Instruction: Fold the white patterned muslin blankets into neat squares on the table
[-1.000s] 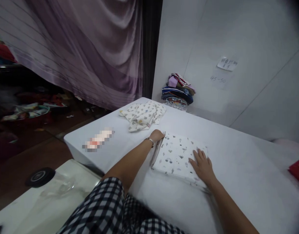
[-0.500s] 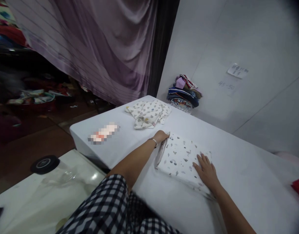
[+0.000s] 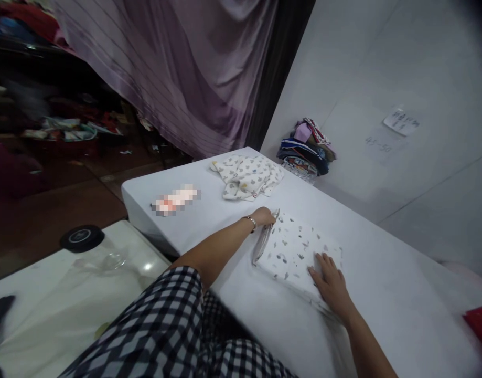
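A folded white cloth (image 3: 291,247) with small grey and green prints lies in layers on the white table (image 3: 382,294). My left hand (image 3: 264,216), with a bracelet at the wrist, is closed on the cloth's far left corner, its fingertips partly hidden there. Flat on the right part of the cloth rests my right hand (image 3: 329,278), fingers spread and holding nothing. Farther back lies a crumpled white baby garment or cloth (image 3: 250,176) with grey and yellow prints, apart from both hands.
A blurred-out object (image 3: 175,199) lies at the table's left. Folded clothes (image 3: 306,149) are stacked by the wall. A lower pale surface (image 3: 67,310) at left bears a round black object (image 3: 82,238). A purple curtain (image 3: 178,68) hangs behind; something red (image 3: 479,325) sits at right.
The view has shifted a little. My left hand stays at the folded cloth's corner, and my right hand has slid slightly toward the near edge, still flat on it.
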The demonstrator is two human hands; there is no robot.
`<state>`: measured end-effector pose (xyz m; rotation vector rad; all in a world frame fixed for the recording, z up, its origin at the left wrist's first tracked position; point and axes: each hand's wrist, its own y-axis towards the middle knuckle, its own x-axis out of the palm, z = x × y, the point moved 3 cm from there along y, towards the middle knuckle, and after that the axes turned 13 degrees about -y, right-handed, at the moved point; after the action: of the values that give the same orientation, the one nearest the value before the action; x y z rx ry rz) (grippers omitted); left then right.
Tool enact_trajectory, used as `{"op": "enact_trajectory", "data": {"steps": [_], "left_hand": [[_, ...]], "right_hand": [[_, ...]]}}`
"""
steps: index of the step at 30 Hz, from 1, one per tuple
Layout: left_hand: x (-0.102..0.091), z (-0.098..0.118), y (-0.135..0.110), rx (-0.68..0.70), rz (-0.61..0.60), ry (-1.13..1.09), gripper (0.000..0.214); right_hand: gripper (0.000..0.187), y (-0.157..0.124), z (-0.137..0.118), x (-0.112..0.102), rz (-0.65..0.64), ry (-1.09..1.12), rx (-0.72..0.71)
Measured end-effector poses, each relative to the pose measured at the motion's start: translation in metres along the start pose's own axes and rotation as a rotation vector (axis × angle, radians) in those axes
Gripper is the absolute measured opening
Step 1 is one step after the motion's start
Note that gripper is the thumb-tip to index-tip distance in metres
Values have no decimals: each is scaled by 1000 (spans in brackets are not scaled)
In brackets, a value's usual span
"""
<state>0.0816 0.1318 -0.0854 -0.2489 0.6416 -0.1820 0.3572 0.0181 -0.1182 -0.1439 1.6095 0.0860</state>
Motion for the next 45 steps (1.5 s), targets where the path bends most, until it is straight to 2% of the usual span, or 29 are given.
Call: {"op": "enact_trajectory", "data": {"steps": [6,10,14,18,29,36,38,42,45], "left_hand": [[2,0,-9,2,-19,-3,26],[4,4,-18,8,-49,12,25],[3,3,-25,-4,-65,25,19],[0,-6,-30,-43,-54,-6,20],[4,-8,-62,-24,-107,-131,17],[3,-20,-69,-82,-54,-178,17],[4,-22,-69,-68,-35,-184,20],[9,-27,-67,-13,14,-182,37],[15,-32,-67,23,50,-162,35]], "right_hand": [[62,-5,-6,-3,77,-2,-73],[54,-4,-40,-9,120,31,-231],[55,-4,-83,-14,34,63,-362],[55,-5,-107,-17,-27,29,-436],[55,2,-133,-20,-62,68,-473],[54,2,-139,-16,-39,79,-480],[54,3,-139,-15,-39,77,-473],[55,3,-141,-15,-67,67,-474],[57,5,-140,-16,-92,77,-495]]}}
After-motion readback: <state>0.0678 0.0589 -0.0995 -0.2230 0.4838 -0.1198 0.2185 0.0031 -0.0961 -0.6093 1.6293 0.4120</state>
